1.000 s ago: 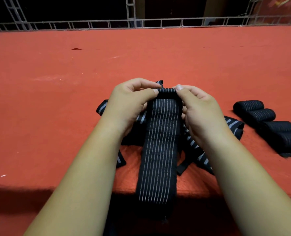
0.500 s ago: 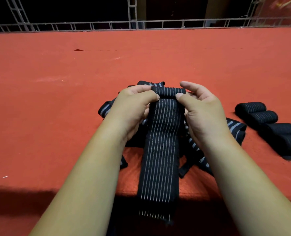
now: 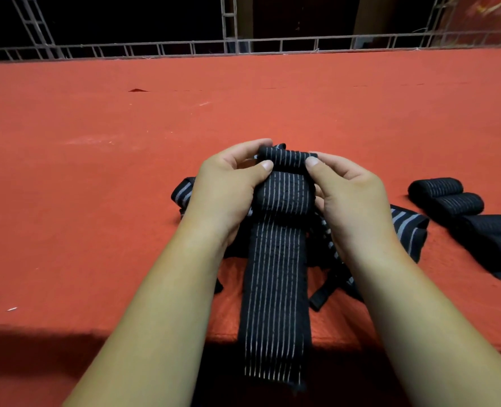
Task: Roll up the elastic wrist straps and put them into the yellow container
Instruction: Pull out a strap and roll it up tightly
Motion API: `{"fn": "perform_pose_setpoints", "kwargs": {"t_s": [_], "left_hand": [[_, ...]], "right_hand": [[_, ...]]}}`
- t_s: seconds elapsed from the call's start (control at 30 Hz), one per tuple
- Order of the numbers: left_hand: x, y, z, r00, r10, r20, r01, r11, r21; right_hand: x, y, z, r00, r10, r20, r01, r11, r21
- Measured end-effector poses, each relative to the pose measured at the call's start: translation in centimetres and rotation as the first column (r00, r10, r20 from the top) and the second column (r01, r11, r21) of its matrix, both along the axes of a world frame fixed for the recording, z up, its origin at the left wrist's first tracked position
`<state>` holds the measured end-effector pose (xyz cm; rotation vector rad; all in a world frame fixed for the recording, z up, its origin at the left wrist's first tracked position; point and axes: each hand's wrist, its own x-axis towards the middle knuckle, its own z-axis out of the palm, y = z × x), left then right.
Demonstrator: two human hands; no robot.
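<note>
Mid-frame, both hands hold one black, white-striped elastic wrist strap (image 3: pixel 275 274) by its rolled end. The left hand (image 3: pixel 228 186) pinches the roll's left side between curled thumb and fingers, and the right hand (image 3: pixel 352 195) pinches the right side likewise, so the roll sits between the two thumbs above the red table (image 3: pixel 96 201). The unrolled tail runs down the frame between the forearms and hangs over the table's near edge. A heap of loose straps (image 3: pixel 404 227) lies beneath the hands. A row of rolled straps (image 3: pixel 460 207) lies on the table at the right edge, apart from the hands.
</note>
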<state>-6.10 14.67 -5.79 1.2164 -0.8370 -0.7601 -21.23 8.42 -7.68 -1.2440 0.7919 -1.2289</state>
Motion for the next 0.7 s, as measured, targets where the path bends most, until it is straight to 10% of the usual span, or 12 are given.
{"fn": "perform_pose_setpoints", "kwargs": {"t_s": [0.7], "left_hand": [[-1.4,-0.5,-1.0,0.997,0.005,0.081,-0.004,1.0,-0.012]], "right_hand": [[1.1,0.0,-1.4,0.983,-0.163,-0.085,0.149,0.977,-0.153]]}}
